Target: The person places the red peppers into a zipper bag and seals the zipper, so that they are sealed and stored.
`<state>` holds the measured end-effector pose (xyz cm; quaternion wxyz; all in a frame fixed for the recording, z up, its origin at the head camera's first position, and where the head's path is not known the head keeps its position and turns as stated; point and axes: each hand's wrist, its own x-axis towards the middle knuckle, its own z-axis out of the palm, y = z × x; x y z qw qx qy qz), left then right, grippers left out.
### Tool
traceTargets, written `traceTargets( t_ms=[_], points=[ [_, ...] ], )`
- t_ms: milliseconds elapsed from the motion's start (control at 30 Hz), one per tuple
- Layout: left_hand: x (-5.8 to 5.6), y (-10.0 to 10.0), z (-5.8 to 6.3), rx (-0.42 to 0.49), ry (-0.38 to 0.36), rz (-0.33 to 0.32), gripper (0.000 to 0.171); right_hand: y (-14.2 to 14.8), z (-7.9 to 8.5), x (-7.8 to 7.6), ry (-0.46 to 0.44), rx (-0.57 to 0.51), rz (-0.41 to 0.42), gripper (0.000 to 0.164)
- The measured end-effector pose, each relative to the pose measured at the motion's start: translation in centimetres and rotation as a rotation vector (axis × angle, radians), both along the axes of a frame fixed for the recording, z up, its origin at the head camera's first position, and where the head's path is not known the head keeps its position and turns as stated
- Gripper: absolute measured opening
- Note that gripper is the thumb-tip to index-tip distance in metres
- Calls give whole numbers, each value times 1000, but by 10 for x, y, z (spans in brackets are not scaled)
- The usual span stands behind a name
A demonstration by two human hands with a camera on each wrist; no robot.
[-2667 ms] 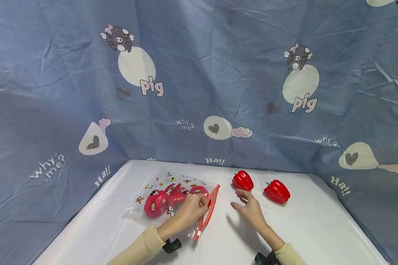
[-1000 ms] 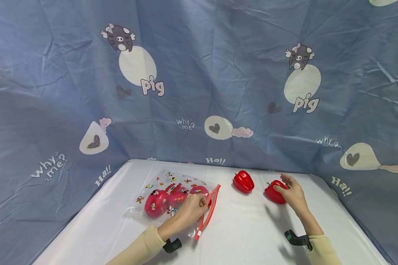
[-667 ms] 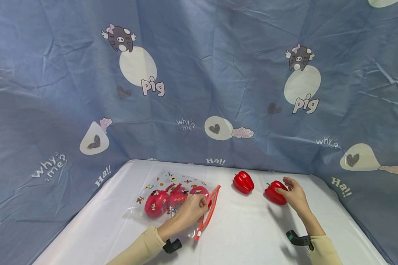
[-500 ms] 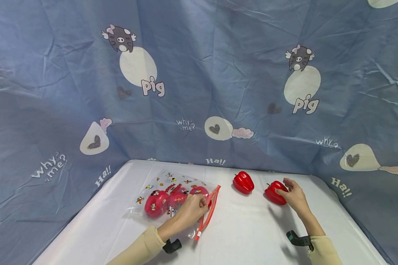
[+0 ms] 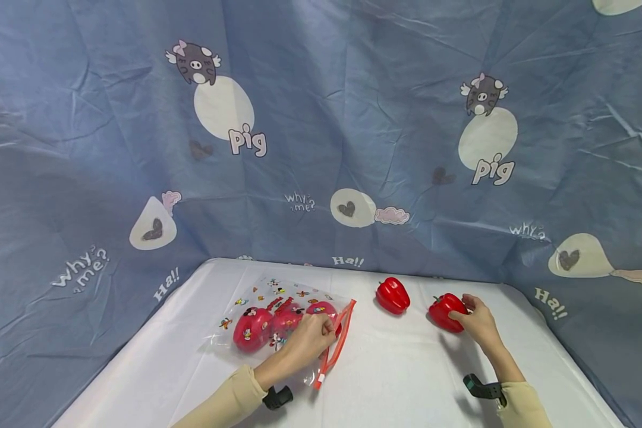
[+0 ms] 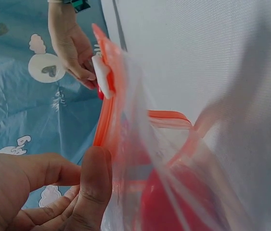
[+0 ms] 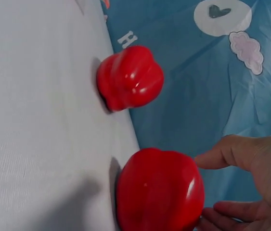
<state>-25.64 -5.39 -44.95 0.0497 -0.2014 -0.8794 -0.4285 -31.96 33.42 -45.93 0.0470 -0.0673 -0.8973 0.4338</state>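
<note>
At the left of the white tabletop (image 5: 385,368) lies the zip bag (image 5: 264,294), taken here as reference, with red contents (image 5: 252,330) showing through it. At its right edge, the left hand (image 5: 309,340) pinches the mouth beside the red strip (image 5: 342,337), between thumb and finger; no change noted there. Right of the bag, the near pepper (image 5: 393,295) lies apart from both hands, outside the bag. Farther right of the bag, the far pepper (image 5: 443,313) lies on its side, also outside. At its right end, the right hand (image 5: 480,323), earlier beside the near pepper, now has its thumb and fingers on either side; the fingers have lowered and the pepper has shifted slightly. Assessment: a grip appears newly taken on this pepper, the near one being passed over.
</note>
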Motion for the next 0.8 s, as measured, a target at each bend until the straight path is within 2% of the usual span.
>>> traceTargets(
  t_ms=[200, 567, 800],
  points=[
    [0, 0, -1, 14, -7, -8, 9, 3, -5, -2, -8, 16, -13, 71],
    [0, 1, 1, -12, 15, 15, 9, 7, -13, -4, -50, 36, -44, 68],
    [0, 0, 1, -15, 13, 12, 8, 6, -20, -9, -121, 23, -63, 72]
  ],
)
